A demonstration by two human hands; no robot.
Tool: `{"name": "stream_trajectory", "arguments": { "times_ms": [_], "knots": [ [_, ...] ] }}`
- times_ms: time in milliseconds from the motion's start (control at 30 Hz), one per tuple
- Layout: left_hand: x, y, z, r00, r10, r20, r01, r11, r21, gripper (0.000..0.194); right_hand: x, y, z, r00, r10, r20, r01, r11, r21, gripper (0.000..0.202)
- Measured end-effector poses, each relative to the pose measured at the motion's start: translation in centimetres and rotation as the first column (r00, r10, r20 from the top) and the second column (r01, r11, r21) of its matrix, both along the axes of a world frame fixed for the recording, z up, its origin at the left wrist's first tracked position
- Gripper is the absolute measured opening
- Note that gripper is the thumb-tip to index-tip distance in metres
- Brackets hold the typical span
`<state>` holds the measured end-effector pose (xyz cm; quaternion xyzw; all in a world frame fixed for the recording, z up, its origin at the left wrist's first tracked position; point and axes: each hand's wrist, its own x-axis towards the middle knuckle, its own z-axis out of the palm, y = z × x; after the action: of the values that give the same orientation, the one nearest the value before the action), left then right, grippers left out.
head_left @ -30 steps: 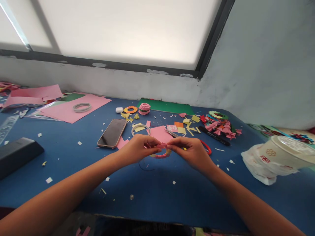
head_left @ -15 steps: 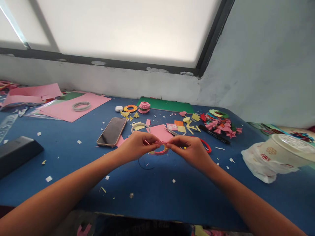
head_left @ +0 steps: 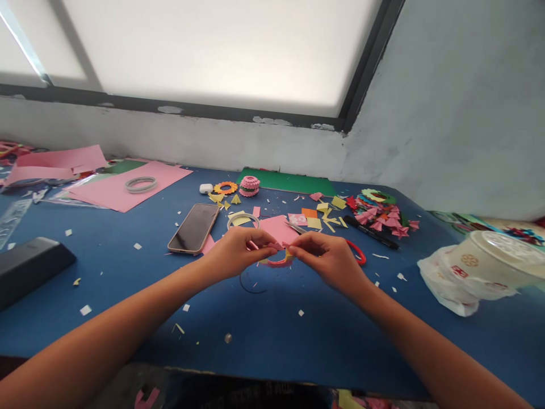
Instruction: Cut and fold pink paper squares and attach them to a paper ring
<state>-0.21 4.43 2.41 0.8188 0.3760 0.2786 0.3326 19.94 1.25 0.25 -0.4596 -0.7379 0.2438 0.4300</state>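
My left hand [head_left: 244,250] pinches a small piece of pink paper. Close by on the right, my right hand [head_left: 322,250] pinches the piece's other side, the fingertips almost meeting. Just below the fingertips shows a pink and yellow paper ring [head_left: 279,263], partly hidden by my left hand. Behind the hands lie a pink sheet [head_left: 275,227], a roll of tape [head_left: 243,216] and scissors with red handles [head_left: 361,253], mostly covered by my right hand. Yellow, orange and pink paper pieces [head_left: 314,223] are scattered behind my right hand.
On the blue table [head_left: 255,335] lie a phone [head_left: 194,228], a black marker [head_left: 371,232], a paper flower pile [head_left: 378,213], a frilled pink paper roll [head_left: 249,186] and an orange ring [head_left: 225,188]. A white cup [head_left: 489,264] stands right; a dark box [head_left: 32,267] lies left.
The fingertips have moved slightly apart, and more of the pink paper shows between them. Otherwise the hands stay in nearly the same place.
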Motion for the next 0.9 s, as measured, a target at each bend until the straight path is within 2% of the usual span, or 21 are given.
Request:
{"name": "stream_trajectory", "arguments": {
  "times_ms": [133,267,367,500,600,700,900],
  "knots": [
    [-0.05,0.13,-0.07,1.0,0.0,0.006,0.0,1.0,-0.017,0.018,0.07,0.15,-0.04,0.999,0.037,-0.009,-0.036,0.999,0.029,0.01],
    [-0.02,0.28,-0.27,0.998,0.029,0.05,-0.029,0.999,-0.015,0.018,0.1,0.16,0.02,1.0,0.014,-0.013,-0.013,0.997,0.072,0.008],
    [-0.02,0.37,-0.55,0.995,0.047,0.093,-0.041,0.997,-0.066,0.022,0.16,0.23,0.06,1.0,0.007,0.005,-0.008,0.994,0.111,0.007],
    [-0.03,0.33,-0.85,0.985,-0.009,0.172,0.033,0.99,-0.137,0.02,0.4,0.44,-0.01,0.999,0.04,0.036,-0.045,0.987,0.154,0.008],
    [-0.01,0.16,-0.86,0.984,-0.038,0.177,0.06,0.991,-0.122,0.019,0.52,0.48,0.01,0.997,0.071,0.043,-0.077,0.983,0.167,0.007],
    [0.03,-0.01,-0.81,0.986,-0.038,0.165,0.055,0.993,-0.102,0.021,0.4,0.35,0.2,0.996,0.08,0.035,-0.085,0.983,0.162,0.006],
    [0.38,-0.51,-0.81,0.985,-0.018,0.172,0.043,0.989,-0.142,0.02,-0.04,0.06,0.67,0.998,0.033,0.047,-0.036,0.996,0.083,0.008]
  ]
}}
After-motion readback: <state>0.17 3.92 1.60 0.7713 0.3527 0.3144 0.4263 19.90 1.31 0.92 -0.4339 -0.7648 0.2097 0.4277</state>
